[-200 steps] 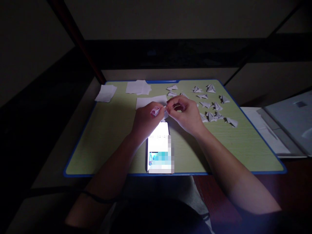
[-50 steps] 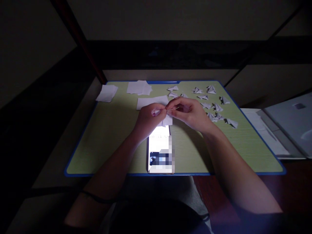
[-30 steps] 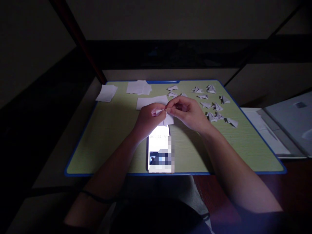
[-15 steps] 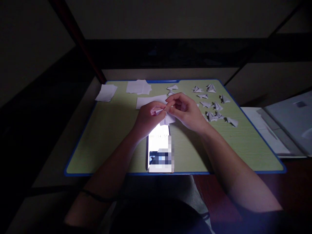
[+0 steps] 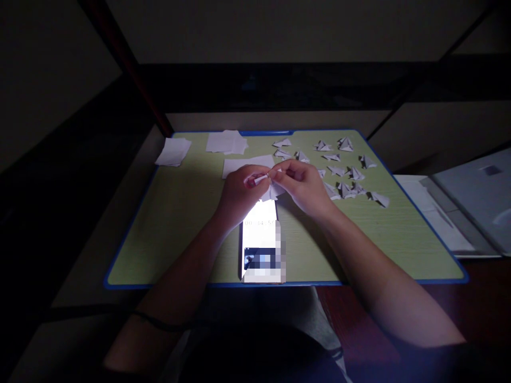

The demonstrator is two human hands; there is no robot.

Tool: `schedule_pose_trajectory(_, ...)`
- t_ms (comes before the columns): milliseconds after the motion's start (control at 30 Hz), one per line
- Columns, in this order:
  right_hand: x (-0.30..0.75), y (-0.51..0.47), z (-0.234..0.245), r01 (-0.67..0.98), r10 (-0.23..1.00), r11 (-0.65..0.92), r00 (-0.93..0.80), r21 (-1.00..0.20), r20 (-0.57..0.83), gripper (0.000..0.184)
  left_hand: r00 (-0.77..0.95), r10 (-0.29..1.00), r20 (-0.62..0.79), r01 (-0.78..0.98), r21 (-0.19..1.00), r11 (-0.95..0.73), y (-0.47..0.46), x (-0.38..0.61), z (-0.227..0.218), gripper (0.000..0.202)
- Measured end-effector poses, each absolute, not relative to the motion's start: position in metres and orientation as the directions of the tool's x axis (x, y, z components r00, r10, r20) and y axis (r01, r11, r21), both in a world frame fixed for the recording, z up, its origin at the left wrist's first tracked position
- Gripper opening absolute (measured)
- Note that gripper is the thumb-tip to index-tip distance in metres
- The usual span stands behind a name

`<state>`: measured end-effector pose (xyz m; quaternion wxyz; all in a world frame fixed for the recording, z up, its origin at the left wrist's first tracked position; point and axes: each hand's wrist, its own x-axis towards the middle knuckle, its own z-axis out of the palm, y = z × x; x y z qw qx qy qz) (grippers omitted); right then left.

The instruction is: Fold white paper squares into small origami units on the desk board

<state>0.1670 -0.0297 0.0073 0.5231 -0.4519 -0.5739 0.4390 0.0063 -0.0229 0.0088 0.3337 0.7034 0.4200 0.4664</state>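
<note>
Well, a dark cord [image 5: 162, 321] runs across the left arm [image 5: 179, 282], on the near left side of the phone [image 5: 259, 236]. That arm slants in from the phone's left, and the right arm [image 5: 383, 290] slants in from its right, so they come close together by its far end. The phone is on the green table [image 5: 179, 229], and its screen glows white.

At the far end of the phone, the left hand [image 5: 241, 191] has its back up and its wrist turned in. Its fingers curl round and its thumb reaches toward the other hand. The right hand [image 5: 302, 183] meets it, thumb and first finger pinched together, the other fingers bent. Both hands pinch one small paper [image 5: 274, 191]. It is up off the table, with some folds inside the left hand and a flap hanging by the phone's far end.

Past the phone and to its right lie many folded bits [image 5: 344, 190]. Straight past the phone is a flat sheet [image 5: 235, 167], partly behind the hands. Farther off, to the phone's left, are a small stack [image 5: 173, 152] and a wide stack [image 5: 225, 142].
</note>
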Motion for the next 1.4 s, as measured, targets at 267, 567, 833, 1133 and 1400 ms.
schedule_pose_trajectory(267, 0.1686, -0.028, 0.0062, -0.014, 0.994, 0.108, 0.023, -0.994, 0.108, 0.038, 0.188, 0.911, 0.366, 0.285, 0.868, -0.407, -0.0267, 0.0103, 0.0074, 0.017)
schedule_pose_trajectory(567, 0.1695, -0.0279, 0.0079, -0.033, 0.994, 0.106, -0.009, -0.994, 0.106, 0.043, 0.206, 0.893, 0.4, 0.28, 0.851, -0.445, -0.0233, 0.0062, 0.0052, 0.015)
schedule_pose_trajectory(833, 0.1695, -0.0297, 0.0083, 0.043, 0.981, 0.17, -0.101, -0.984, 0.165, 0.043, 0.157, 0.915, 0.371, 0.21, 0.893, -0.398, -0.0204, 0.0085, 0.0076, 0.005)
schedule_pose_trajectory(1133, 0.1683, -0.0314, 0.0099, 0.081, 0.972, 0.204, -0.132, -0.976, 0.192, 0.041, 0.132, 0.938, 0.321, 0.32, 0.882, -0.347, -0.0212, 0.0093, 0.004, 0.013)
schedule_pose_trajectory(1400, 0.1691, -0.0293, 0.0108, -0.033, 0.984, 0.134, -0.117, -0.99, 0.137, 0.03, 0.113, 0.953, 0.282, 0.289, 0.908, -0.303, -0.0204, 0.0089, 0.0065, 0.017)
